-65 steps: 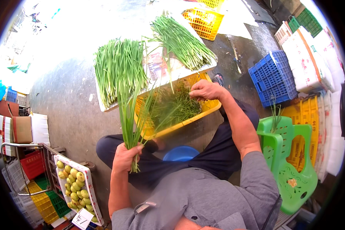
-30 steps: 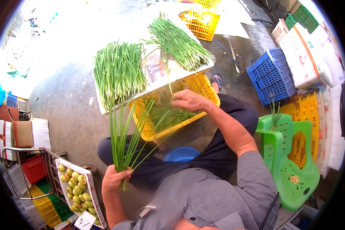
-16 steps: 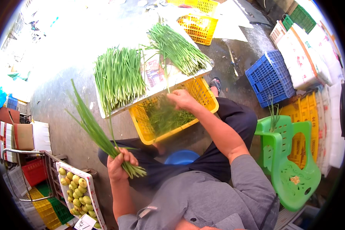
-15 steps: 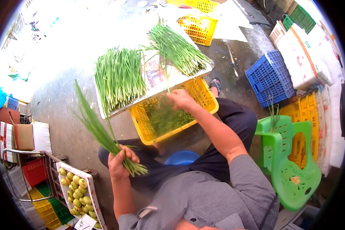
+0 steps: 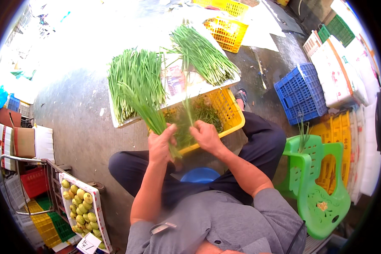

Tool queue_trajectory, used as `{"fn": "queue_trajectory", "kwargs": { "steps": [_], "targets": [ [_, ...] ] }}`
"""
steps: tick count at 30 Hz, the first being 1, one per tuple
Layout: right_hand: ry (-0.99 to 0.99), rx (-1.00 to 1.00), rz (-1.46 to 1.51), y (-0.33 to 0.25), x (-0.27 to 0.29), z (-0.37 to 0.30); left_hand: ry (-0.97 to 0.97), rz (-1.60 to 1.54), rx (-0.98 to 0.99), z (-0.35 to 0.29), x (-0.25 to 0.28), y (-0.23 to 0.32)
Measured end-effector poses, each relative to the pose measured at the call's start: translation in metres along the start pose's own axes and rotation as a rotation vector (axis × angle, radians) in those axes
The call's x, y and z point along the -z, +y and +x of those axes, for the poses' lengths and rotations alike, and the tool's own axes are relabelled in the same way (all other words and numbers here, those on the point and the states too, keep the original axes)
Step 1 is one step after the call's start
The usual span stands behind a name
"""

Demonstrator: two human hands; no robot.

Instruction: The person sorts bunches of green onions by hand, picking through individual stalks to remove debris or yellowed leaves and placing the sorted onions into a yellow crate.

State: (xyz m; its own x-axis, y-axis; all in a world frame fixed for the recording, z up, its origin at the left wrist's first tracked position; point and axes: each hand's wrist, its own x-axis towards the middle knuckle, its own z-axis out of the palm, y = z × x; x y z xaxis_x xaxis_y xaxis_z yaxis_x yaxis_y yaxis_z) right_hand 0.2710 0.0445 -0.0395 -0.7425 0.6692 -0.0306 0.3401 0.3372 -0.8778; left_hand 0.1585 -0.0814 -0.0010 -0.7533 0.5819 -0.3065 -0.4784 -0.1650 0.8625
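My left hand (image 5: 160,143) is closed round a bunch of long green garlic chives (image 5: 144,106), their tips pointing up and left. Close to its right, my right hand (image 5: 207,136) pinches a few thin chive stalks (image 5: 188,111), blurred by motion. Both hands are over the near side of a yellow plastic basket (image 5: 237,122) holding loose green trimmings (image 5: 209,111). Beyond, a white foam board (image 5: 180,100) bears a broad pile of chives (image 5: 135,78) on the left and another pile (image 5: 205,55) on the right. Printed paper (image 5: 173,80) lies between them.
A blue basin (image 5: 200,175) sits between my legs. At right are a green plastic chair (image 5: 324,207) and a blue crate (image 5: 300,93). Left, a tray of round green-yellow fruit (image 5: 82,207) stands beside a metal trolley (image 5: 51,186). More yellow crates (image 5: 227,31) are at the back.
My left hand has swung right and up with the chives, coming close to my right hand. The right hand is slightly lower and farther right, with thin stalks now showing in it.
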Motion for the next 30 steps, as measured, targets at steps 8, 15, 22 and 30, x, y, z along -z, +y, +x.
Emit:
{"fn": "queue_trajectory", "kwargs": {
  "steps": [8, 15, 22, 30],
  "targets": [
    [0.066, 0.203, -0.166, -0.007, -0.025, -0.016, 0.039, 0.234, -0.023, 0.022, -0.016, -0.012],
    [0.012, 0.219, -0.259, -0.006, -0.034, -0.027, 0.080, 0.214, 0.002, 0.028, -0.006, -0.017],
    [-0.035, 0.063, 0.131, 0.012, -0.008, 0.005, -0.026, -0.077, -0.023, 0.017, 0.000, 0.000],
    [-0.420, -0.435, 1.217, 0.013, -0.013, 0.035, -0.053, -0.061, 0.103, -0.009, 0.014, -0.005]
  ]
}}
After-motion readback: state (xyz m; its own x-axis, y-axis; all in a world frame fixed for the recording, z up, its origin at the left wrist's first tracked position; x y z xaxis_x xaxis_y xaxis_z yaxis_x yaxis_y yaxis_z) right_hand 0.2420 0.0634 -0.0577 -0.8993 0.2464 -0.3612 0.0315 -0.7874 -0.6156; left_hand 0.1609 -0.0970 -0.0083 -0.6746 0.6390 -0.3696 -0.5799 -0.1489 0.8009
